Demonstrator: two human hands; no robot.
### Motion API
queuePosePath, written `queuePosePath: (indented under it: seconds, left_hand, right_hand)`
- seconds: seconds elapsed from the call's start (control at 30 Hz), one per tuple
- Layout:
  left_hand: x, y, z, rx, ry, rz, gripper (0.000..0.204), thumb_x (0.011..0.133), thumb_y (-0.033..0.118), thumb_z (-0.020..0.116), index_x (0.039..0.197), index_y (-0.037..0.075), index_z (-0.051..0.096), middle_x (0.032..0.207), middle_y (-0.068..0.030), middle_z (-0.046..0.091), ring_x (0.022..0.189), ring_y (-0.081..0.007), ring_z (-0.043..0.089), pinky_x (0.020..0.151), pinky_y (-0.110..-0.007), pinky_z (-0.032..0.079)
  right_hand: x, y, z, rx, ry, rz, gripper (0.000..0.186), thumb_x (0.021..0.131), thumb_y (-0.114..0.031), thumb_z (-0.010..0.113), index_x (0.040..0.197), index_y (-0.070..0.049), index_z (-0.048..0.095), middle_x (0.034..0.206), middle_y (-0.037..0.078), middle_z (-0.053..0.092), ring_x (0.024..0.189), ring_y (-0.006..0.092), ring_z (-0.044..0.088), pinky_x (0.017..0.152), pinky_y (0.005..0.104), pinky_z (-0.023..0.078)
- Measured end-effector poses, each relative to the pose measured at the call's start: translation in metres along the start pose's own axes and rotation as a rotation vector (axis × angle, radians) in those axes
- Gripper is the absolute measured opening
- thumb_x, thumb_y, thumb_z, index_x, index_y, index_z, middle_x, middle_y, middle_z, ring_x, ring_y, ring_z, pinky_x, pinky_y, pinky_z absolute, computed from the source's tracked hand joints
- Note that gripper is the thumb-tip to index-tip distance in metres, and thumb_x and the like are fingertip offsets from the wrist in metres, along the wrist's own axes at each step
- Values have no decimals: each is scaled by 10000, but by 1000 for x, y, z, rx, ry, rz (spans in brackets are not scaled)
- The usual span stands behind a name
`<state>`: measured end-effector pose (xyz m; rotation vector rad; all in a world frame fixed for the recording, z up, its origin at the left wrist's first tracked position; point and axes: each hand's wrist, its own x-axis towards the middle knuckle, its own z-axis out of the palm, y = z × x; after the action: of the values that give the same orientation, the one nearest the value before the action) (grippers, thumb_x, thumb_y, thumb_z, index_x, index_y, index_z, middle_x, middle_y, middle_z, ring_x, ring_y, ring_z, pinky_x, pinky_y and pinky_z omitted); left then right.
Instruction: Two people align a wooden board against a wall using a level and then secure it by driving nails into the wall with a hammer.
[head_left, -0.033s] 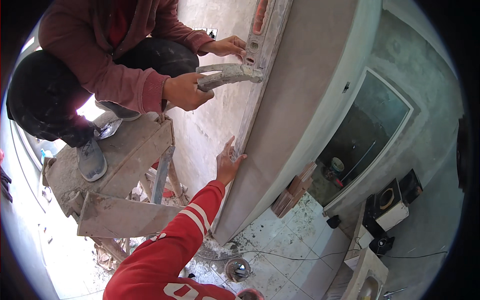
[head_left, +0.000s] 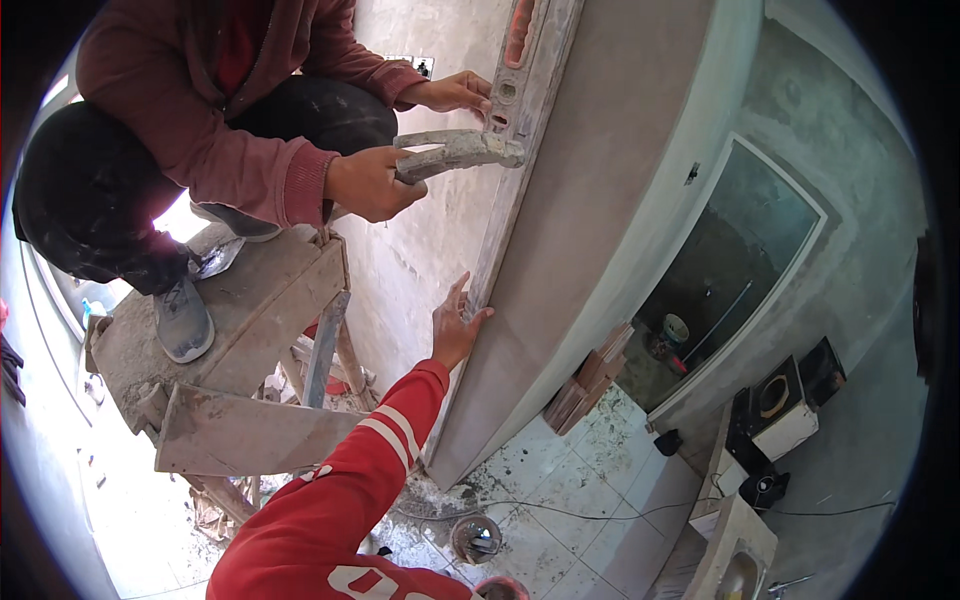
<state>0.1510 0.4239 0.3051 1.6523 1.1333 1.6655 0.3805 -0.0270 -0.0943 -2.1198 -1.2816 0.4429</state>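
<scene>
Slippage seems the main risk, because the left grip (head_left: 458, 332), splayed rather than clasping, rests against the long board (head_left: 503, 215) along the wall (head_left: 605, 150), and the mortar-crusted tool (head_left: 465, 151) in the co-worker's hand (head_left: 375, 186) could knock it askew.

9 o'clock: crusty brown wooden scaffold platform (head_left: 255, 292), co-worker's grey shoe (head_left: 183, 322) on it | 5 o'clock: white tile floor (head_left: 572, 487), pretty splattered tbh, thin dark cable (head_left: 580, 518) across | 4 o'clock: stacked reddish-brown bricks (head_left: 582, 388) | 6 o'clock: round grey tub (head_left: 457, 550), also on floor
</scene>
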Motion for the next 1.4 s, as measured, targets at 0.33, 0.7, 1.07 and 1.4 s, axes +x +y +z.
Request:
queuePosePath:
  seconds: [0.33,0.7,1.07,1.4]
  left_hand:
    - [10,-18,-2,-51,-18,-17,842,886,347,948,1593,90,571,1259,-299,756,1167,-414,753,1039,-495,608]
    - [-123,-100,2,-26,-7,-148,1004,931,347,908,1730,86,359,1513,-253,615,1362,-378,637,1143,-477,514]
    - [-524,-257,-187,480,-1571,-715,1051,778,801,838,1595,178,617,1518,-264,664,1434,-422,616,1246,-487,445]
    - [-517,-267,-263,625,-677,-1057,732,786,449,1007,1404,139,765,924,-127,837,849,-255,802,800,-408,653]
  right_hand:
    - [-36,6,-24,36,-113,74,512,916,-293,827,1333,-16,722,1102,195,809,986,343,787,854,450,629]
    - [-48,-11,-56,82,-210,146,432,921,-276,814,1263,-17,760,1033,177,818,918,318,792,808,435,633]
    - [-65,-20,-70,115,-420,196,359,926,-258,801,1192,-18,798,964,159,827,850,294,797,762,420,637]
    - [-69,98,3,228,-522,270,235,943,-224,762,1024,-17,840,835,119,821,725,220,777,665,375,621]
